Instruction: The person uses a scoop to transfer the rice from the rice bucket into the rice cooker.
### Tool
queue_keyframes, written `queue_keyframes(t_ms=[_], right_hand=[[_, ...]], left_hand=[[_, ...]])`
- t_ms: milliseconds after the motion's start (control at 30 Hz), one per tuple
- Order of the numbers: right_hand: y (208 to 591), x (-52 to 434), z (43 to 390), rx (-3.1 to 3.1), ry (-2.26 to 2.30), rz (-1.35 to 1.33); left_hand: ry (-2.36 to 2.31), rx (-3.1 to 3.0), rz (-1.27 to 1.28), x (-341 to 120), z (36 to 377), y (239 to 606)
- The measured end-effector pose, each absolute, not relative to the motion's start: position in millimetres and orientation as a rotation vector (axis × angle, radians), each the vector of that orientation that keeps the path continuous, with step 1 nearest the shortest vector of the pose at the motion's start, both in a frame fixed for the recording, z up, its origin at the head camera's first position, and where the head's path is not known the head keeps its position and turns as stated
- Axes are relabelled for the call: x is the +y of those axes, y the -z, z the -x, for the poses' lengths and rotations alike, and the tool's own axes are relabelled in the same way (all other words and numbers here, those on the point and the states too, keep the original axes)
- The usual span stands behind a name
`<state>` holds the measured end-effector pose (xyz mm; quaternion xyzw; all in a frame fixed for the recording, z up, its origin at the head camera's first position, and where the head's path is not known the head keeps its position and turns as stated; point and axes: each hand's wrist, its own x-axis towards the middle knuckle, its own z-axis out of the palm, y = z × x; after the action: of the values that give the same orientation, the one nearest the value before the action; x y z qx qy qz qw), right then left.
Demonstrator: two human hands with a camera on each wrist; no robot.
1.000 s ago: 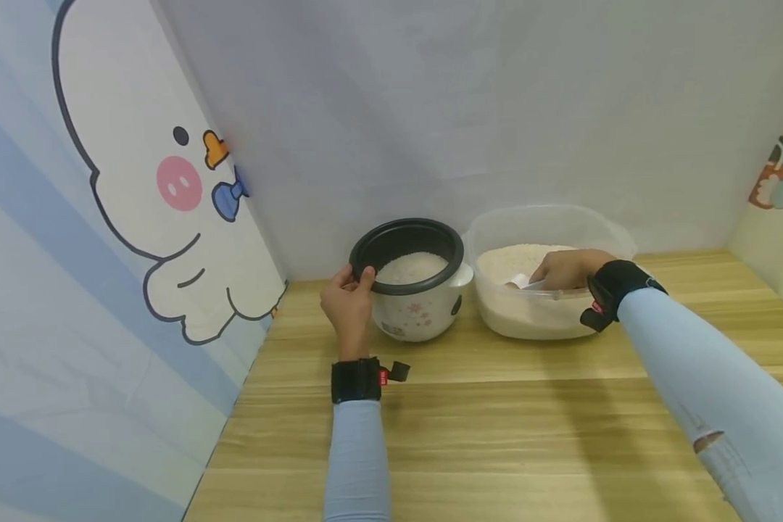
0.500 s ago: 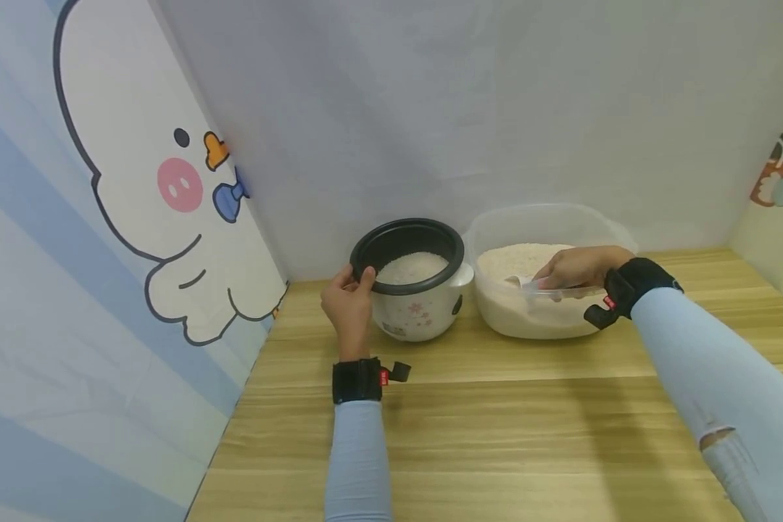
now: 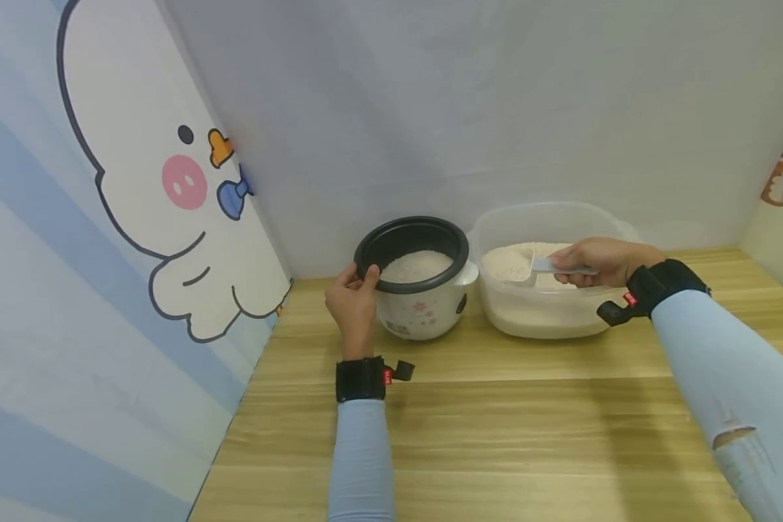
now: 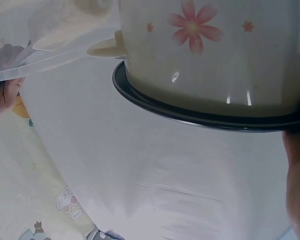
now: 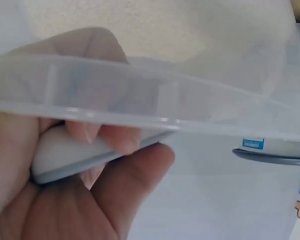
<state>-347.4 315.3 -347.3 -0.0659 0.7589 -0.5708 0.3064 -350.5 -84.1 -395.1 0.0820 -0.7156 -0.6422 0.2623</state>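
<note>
Both arms wear pale blue sleeves (image 3: 360,464); a black wrist strap (image 3: 360,379) with a small red tag circles each wrist; the right sleeve (image 3: 731,391) shows a small tear

Head cam looks forward and down over the table (image 3: 496,420) toward its back edge, taking in both arms. Left wrist cam sits super close under the cooker (image 4: 210,55), facing up; right wrist cam hugs the tub (image 5: 155,105) rim, and both catch the tub.

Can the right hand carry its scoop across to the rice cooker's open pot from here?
Probably yes: the right hand holds the scoop above the tub, and the pot beside it stands uncovered.
</note>
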Motion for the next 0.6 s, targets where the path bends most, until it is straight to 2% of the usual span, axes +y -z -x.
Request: queue_keyframes(t_ms=[267, 600], right_hand=[[349.1, 325.9, 345.3, 1.817, 1.793, 0.236], [346.8, 327.0, 339.0, 1.577, 2.089, 0.180]], left_hand=[[1.727, -1.942, -0.238, -82.8, 349.8, 393.6], [1.727, -1.952, -0.249, -83.1, 349.1, 393.7]])
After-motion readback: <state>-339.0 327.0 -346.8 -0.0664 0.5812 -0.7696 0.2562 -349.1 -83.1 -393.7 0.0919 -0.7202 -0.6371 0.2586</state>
